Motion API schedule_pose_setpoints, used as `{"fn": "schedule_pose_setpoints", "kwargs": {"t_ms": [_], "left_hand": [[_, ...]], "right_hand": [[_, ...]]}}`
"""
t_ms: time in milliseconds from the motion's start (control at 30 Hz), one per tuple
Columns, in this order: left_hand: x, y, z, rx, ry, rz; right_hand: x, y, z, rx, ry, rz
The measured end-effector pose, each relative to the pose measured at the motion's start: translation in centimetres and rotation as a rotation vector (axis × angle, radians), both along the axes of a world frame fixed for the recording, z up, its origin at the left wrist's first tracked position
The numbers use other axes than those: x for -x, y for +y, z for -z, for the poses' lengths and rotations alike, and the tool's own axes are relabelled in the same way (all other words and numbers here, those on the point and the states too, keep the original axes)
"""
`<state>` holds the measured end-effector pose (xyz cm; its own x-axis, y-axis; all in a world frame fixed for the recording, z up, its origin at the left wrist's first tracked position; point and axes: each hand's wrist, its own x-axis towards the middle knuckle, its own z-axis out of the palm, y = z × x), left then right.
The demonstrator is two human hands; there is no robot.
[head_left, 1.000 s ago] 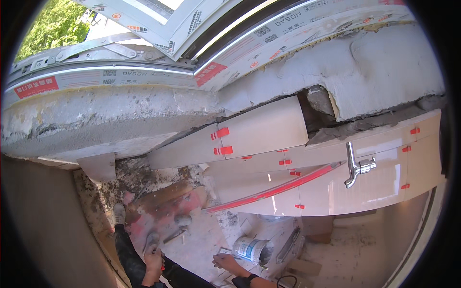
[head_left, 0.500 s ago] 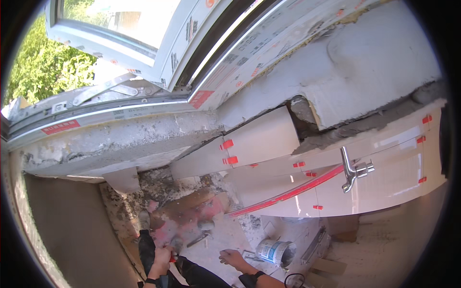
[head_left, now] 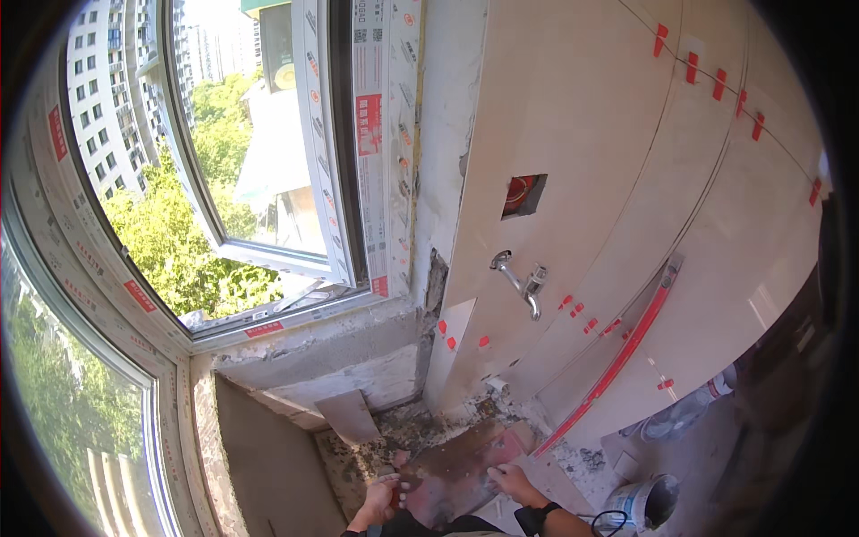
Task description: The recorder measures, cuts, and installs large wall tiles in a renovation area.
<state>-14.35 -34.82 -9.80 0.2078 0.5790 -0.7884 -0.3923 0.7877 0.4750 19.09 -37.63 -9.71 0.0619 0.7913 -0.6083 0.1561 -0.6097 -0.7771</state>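
Note:
Low in the view, my left hand (head_left: 383,498) is closed; a bit of red shows at its fingers, too small to name. My right hand (head_left: 515,484) is a short way to its right, fingers curled in and held together, and whatever they hold, if anything, does not show. Below both hands lies a pinkish, dusty board (head_left: 456,465) on the rough floor. Beside my right hand, a long red level (head_left: 617,358) leans against the tiled wall (head_left: 573,125). A chrome tap (head_left: 534,288) sticks out of that wall.
An open window sash (head_left: 335,179) stands at the left above a rough concrete sill (head_left: 331,358). A loose tile piece (head_left: 349,416) leans beneath it. Red tile clips (head_left: 692,68) sit along the joints. A square cutout (head_left: 523,195) shows red inside. A white bucket (head_left: 637,501) stands at lower right.
The view has swung upward, so more window and wall show. My hands have come closer together and appear further right in the picture. The red at my left hand shows less than before.

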Motion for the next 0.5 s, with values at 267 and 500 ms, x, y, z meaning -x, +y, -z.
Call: {"fn": "schedule_pose_setpoints", "kwargs": {"t_ms": [267,500], "left_hand": [[1.1,-3.1,-0.1,-0.010,-0.211,-0.058],[4.4,2.2,-8.7,-0.221,0.118,-0.060]], "right_hand": [[-5.8,-7.6,5.4,-0.570,-0.638,-0.791],[-13.6,-13.2,14.5,0.222,0.348,0.392]]}}
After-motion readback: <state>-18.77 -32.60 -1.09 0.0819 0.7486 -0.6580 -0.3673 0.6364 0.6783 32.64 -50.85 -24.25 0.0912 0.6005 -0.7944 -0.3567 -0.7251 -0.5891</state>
